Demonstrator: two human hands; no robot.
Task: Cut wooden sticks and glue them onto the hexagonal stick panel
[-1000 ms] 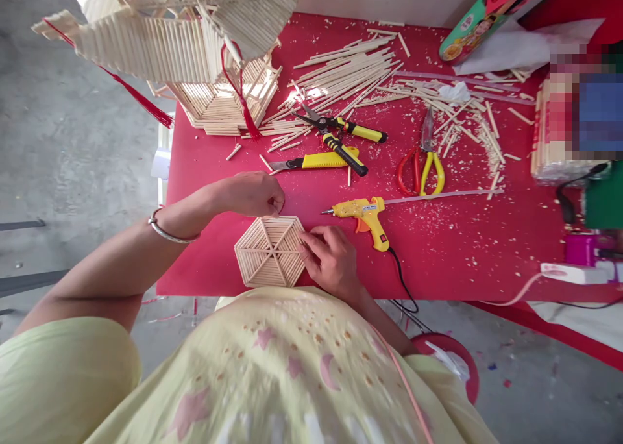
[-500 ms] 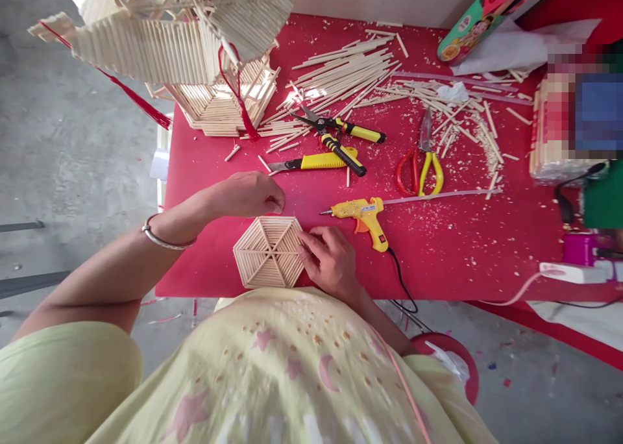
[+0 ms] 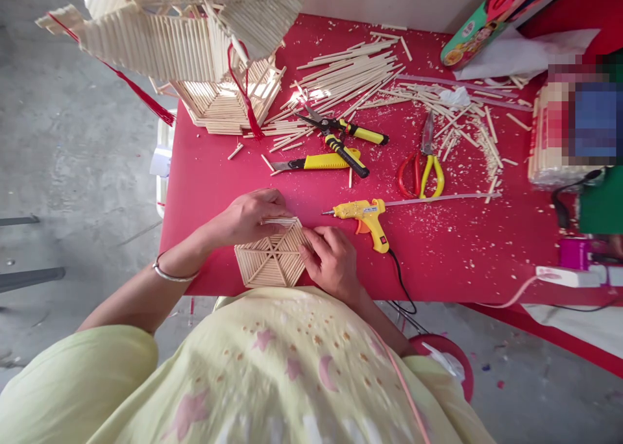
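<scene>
A hexagonal panel of pale wooden sticks [image 3: 273,256] lies at the table's front edge, its spokes meeting in the middle. My right hand [image 3: 333,262] grips its right edge between thumb and curled fingers. Over the upper left edge of the panel is my left hand [image 3: 250,217], fingers pinched together and covering part of that edge. What the pinch holds, if anything, is hidden. Just right of my right hand, a yellow glue gun [image 3: 363,218] lies on its side, a clear glue stick [image 3: 442,198] running from its back.
Behind lie a yellow utility knife [image 3: 326,161], open cutters [image 3: 335,135] and red-and-yellow-handled pliers [image 3: 422,165]. Loose sticks [image 3: 350,74] and shavings spread over the red table [image 3: 467,256]. A stick-built model with red tassels [image 3: 156,45] stands at the back left.
My left hand has come down toward me, from behind the panel onto its upper left edge. My right hand stays on the right edge. The view has shifted slightly.
</scene>
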